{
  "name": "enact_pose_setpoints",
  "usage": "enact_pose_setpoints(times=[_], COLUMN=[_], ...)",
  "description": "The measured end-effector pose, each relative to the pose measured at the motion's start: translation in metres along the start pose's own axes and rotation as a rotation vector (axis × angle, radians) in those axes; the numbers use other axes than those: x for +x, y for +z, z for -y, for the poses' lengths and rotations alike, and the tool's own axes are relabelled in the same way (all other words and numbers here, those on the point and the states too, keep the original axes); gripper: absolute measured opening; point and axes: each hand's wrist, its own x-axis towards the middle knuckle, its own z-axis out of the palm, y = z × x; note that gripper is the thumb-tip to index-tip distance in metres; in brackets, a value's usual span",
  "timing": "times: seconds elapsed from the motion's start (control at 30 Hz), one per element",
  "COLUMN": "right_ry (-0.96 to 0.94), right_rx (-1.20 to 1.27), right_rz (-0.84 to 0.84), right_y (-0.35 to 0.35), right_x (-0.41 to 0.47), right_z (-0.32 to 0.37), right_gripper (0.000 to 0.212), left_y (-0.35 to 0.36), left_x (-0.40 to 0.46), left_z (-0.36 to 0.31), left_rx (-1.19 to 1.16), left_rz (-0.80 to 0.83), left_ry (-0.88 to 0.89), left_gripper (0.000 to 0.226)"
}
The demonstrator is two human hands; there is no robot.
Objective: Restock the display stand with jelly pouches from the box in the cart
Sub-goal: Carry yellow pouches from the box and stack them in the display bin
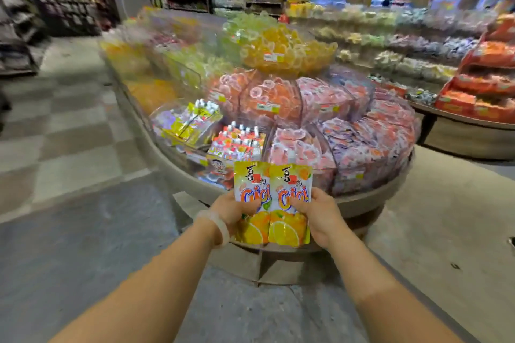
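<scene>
Two orange jelly pouches with lemon-slice pictures stand upright side by side in front of me. My left hand (232, 207) grips the left pouch (252, 184) at its middle, thumb across the front. My right hand (320, 216) grips the right pouch (291, 186) the same way. Behind them rises the round tiered display stand (370, 203). Its near compartment holds spouted red-and-white pouches (239, 145), and a clear bin to the left holds yellow pouches (189, 122). The cart and box are out of view.
The stand's upper tiers hold jelly cups: orange-yellow on top (284, 50), pink and orange below (278, 97). A long candy counter (404, 44) runs at the right rear, and red boxes (485, 86) stack far right. A checkered floor (69, 133) stretches left.
</scene>
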Motion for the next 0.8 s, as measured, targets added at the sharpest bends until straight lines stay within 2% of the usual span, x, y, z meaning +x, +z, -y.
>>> enact_pose_setpoints(times=[0.2, 0.33, 0.43, 0.5, 0.63, 0.8], right_ry=[-0.013, -0.013, -0.022, -0.04, -0.049, -0.058], right_rx=[-0.03, -0.037, -0.026, -0.05, -0.066, -0.072], right_rz=[0.177, 0.228, 0.259, 0.269, 0.264, 0.171], right_y=[0.106, 0.171, 0.211, 0.234, 0.277, 0.327], right_x=[0.091, 0.164, 0.213, 0.24, 0.292, 0.358], right_z=[0.007, 0.024, 0.044, 0.056, 0.061, 0.056], right_gripper=[0.023, 0.026, 0.021, 0.017, 0.028, 0.022], left_y=[-0.093, -0.146, -0.178, -0.195, -0.231, -0.285], left_x=[0.049, 0.102, 0.141, 0.164, 0.211, 0.288], left_z=[-0.047, -0.097, -0.136, -0.155, -0.18, -0.208], left_rx=[-0.073, -0.075, -0.082, -0.098, -0.114, -0.002], left_rz=[-0.153, -0.238, -0.273, -0.295, -0.309, -0.267], left_ry=[0.07, 0.093, 0.119, 0.127, 0.133, 0.124], left_gripper=[0.024, 0.027, 0.021, 0.018, 0.016, 0.028])
